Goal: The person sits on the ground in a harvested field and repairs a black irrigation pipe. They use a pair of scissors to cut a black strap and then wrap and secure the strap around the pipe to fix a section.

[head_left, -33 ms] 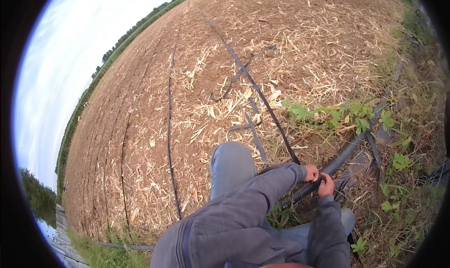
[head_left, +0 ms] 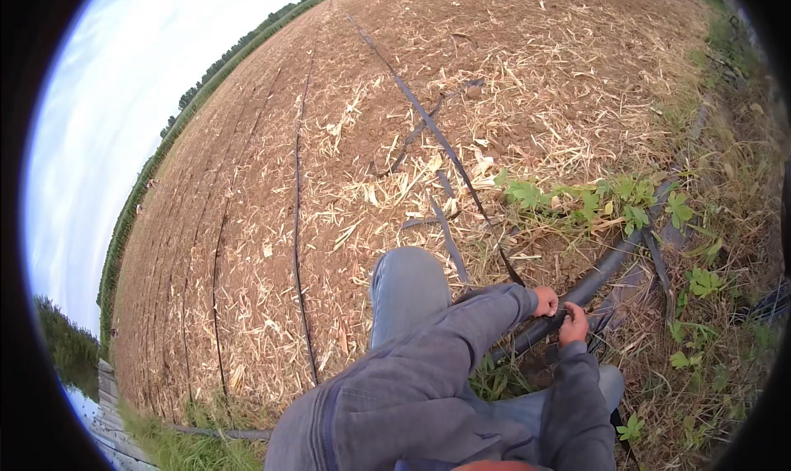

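Left hand (head_left: pixel 545 301) and right hand (head_left: pixel 573 325) close together at the thick black pipe (head_left: pixel 606 271), near right. Fingers bent on both; cannot tell whether they clamp anything. Flat black drip tape (head_left: pixel 451 154) runs from far straw-littered soil (head_left: pixel 560 75) toward the left hand. Leafy vine (head_left: pixel 591 203) beyond, right.

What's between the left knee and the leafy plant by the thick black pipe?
Head view: a short gray strip, then the long dark strip running up the field, both over straw-littered soil.
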{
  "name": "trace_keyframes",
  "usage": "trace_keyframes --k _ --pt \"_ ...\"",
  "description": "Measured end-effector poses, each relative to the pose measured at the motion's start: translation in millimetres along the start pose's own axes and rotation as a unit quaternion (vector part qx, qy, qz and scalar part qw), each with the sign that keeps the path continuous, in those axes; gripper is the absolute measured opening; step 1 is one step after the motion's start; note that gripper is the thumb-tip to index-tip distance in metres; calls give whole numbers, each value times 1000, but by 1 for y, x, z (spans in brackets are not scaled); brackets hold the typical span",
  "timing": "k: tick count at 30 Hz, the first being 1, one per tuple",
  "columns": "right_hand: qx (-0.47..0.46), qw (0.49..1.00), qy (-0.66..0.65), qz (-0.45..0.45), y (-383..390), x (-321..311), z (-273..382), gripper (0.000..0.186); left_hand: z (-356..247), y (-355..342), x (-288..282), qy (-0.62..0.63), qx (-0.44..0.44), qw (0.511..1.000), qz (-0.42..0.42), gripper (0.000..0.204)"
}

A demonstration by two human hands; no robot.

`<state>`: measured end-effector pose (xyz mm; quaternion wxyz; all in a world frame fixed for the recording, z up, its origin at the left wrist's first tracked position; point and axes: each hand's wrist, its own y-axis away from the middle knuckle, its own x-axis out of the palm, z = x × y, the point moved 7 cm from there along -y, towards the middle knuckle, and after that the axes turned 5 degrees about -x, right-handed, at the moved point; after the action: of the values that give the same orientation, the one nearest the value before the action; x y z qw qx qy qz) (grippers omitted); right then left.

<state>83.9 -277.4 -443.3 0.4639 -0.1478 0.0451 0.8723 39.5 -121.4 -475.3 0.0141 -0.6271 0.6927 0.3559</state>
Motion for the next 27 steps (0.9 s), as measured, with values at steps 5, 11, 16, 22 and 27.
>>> trace_keyframes --k 5,11,16,22,27 --pt "-23 998 65 -8 5 -13 4 36 -21 9 -7 20 -54 997 52 8" --pt "-3 994 105 -15 3 -17 0 31 -22 7 -21 25 -87 994 54 9" --pt "-11 993 120 -6 1 -22 -8 26 -39 4 -18 -64 42 997 16 8" --pt "77 990 116 23 9 -14 -5 29 -29 9 -17 -42 -35 997 47 7" --pt "78 989 112 53 6 -17 -7 30 -37 7 -18 -34 -42 997 50 7"
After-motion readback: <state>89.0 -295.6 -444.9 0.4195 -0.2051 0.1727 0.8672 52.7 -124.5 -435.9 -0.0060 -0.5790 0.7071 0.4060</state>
